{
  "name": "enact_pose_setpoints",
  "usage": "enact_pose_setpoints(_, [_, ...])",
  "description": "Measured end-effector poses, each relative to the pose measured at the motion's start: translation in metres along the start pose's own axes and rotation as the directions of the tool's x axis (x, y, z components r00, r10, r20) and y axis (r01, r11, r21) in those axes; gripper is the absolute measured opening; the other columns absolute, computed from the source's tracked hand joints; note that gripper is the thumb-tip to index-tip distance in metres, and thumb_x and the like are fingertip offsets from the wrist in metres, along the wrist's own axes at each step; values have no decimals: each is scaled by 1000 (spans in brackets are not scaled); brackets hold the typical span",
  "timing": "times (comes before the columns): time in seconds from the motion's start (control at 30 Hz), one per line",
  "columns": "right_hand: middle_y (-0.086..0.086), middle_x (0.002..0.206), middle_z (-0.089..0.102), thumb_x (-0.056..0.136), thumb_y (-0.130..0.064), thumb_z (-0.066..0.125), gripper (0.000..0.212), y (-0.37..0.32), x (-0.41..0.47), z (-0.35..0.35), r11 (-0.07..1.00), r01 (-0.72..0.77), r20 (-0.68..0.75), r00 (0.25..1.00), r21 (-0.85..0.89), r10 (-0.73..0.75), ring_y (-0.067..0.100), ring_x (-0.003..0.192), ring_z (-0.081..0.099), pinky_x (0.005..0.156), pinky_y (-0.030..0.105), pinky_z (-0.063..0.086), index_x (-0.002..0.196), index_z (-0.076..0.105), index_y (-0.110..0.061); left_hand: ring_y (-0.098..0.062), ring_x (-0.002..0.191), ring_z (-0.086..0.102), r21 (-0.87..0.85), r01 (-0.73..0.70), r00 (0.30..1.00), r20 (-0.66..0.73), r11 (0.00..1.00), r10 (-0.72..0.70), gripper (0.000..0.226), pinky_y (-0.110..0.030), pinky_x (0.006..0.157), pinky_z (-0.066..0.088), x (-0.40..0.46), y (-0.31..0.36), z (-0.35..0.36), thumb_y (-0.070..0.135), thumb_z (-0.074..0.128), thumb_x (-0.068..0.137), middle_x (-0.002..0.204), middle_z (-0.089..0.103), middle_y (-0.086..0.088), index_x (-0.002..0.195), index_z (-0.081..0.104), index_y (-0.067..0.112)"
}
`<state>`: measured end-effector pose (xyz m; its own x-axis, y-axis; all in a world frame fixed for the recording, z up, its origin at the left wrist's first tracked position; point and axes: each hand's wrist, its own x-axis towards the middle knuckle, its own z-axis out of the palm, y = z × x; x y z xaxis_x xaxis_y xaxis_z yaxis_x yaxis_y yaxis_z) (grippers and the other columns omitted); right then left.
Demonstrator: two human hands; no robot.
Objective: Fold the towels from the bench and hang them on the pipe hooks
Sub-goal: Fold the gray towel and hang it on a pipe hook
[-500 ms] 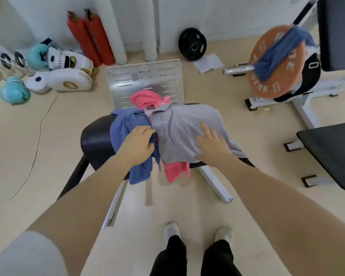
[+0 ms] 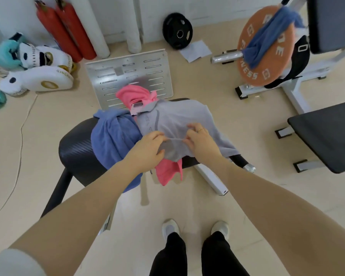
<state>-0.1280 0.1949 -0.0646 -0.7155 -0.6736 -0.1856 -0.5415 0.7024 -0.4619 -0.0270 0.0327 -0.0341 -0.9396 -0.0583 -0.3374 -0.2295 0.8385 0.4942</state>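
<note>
Three towels lie heaped on a black padded bench [image 2: 76, 152]. A grey towel [image 2: 179, 118] is on top at the right, a blue towel [image 2: 114, 136] at the left, and a pink towel [image 2: 131, 94] under them, with one end hanging off the near edge. My left hand [image 2: 147, 148] and my right hand [image 2: 201, 142] are close together, each pinching the near edge of the grey towel, which is stretched between them. No pipe hooks are in view.
A metal slotted plate [image 2: 112, 74] lies on the floor behind the bench. At the right stands a white weight rack with an orange plate [image 2: 275, 62], a blue cloth [image 2: 267, 36] draped over it, and a second black bench [image 2: 331, 132]. Boxing pads, red cylinders and white pipes line the wall.
My left hand left the blue towel and moved right to the grey one. My right hand, flat on the grey towel before, now pinches its near edge.
</note>
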Motion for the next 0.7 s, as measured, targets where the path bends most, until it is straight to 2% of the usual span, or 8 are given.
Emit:
enact_pose_setpoints(0.1, [10,102,52,98,-18,38,25,-8,0,-34,980,-76,-5,997,186,78,27,100,49,90,42,41,104,55,-1,-22,126,40,-23,-68,997,-22,997,67,39,-30,107,31,13,33,-14,23,43,97,140,43,-7,133,46,10])
enact_pose_setpoints(0.2, [5,89,50,99,-25,32,24,-19,3,-83,887,-164,-87,971,431,222,20,85,47,84,40,44,103,49,-8,-19,128,40,-65,-105,987,-129,992,96,43,-27,105,27,29,73,-35,31,44,96,139,45,-6,134,44,12])
enact_pose_setpoints(0.3, [-4,75,46,100,-23,32,16,-23,6,-131,826,-135,-171,948,547,269,12,70,45,67,26,41,95,44,-13,-20,132,37,-52,-168,960,-236,984,151,52,-27,105,28,44,114,-61,38,51,91,144,39,-5,136,41,14])
enact_pose_setpoints(0.4, [2,76,48,100,-18,33,24,-22,9,-175,631,-24,-236,916,775,325,12,72,47,75,29,43,81,45,-11,-19,128,40,-178,-196,947,-290,964,139,57,-12,89,26,54,151,-87,32,59,88,139,41,-5,138,37,16])
enact_pose_setpoints(0.47, [2,73,47,100,-15,32,25,-22,9,-203,507,51,-233,924,860,302,7,68,49,64,15,45,81,46,-9,-18,124,42,-224,-197,927,-361,954,106,58,-9,80,24,61,170,-102,25,62,87,137,42,-5,137,36,15])
enact_pose_setpoints(0.57, [-1,68,46,100,-13,31,33,-23,9,-247,457,125,-270,925,880,268,-2,58,51,52,9,41,70,43,-12,-19,112,48,-196,-210,862,-500,958,86,51,-14,71,25,70,202,-127,17,61,82,128,45,-6,129,42,10])
enact_pose_setpoints(0.63, [0,69,46,100,-15,31,35,-21,10,-274,458,161,-304,917,874,257,8,65,49,60,18,42,68,44,-16,-23,104,50,-95,-252,797,-585,963,151,40,-20,73,29,77,226,-144,15,57,80,119,48,-9,118,49,6])
enact_pose_setpoints(0.7, [2,68,48,100,-19,32,36,-13,9,-296,472,190,-330,915,861,233,12,66,47,68,26,41,68,46,-15,-30,92,54,20,-278,752,-618,960,231,31,-34,73,40,83,243,-156,18,45,79,108,52,-14,103,54,1])
